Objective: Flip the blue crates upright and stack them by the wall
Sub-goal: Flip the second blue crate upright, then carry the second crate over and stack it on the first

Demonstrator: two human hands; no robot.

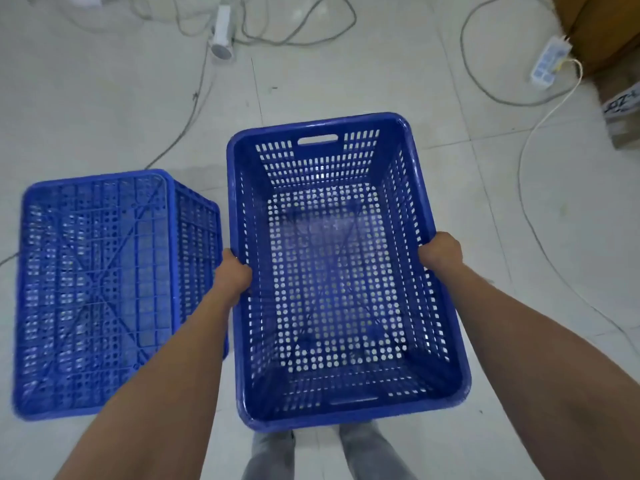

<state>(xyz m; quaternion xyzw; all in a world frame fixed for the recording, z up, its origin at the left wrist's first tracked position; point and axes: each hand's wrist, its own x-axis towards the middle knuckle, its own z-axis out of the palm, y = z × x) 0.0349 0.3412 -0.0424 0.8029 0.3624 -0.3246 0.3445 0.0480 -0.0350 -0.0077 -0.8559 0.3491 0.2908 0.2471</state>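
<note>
An upright blue perforated crate (322,121) hangs in front of me above the tiled floor, its open top facing me. My left hand (235,271) grips its left long rim and my right hand (441,252) grips its right long rim. A second blue crate (100,289) lies upside down on the floor to the left, its ribbed bottom facing up, close beside the held crate. My legs show below the held crate.
Cables run across the pale floor at the top and down the right side. A white device (221,32) lies at the top centre, a white power strip (550,60) at the upper right. Brown cardboard boxes (609,32) stand in the top right corner.
</note>
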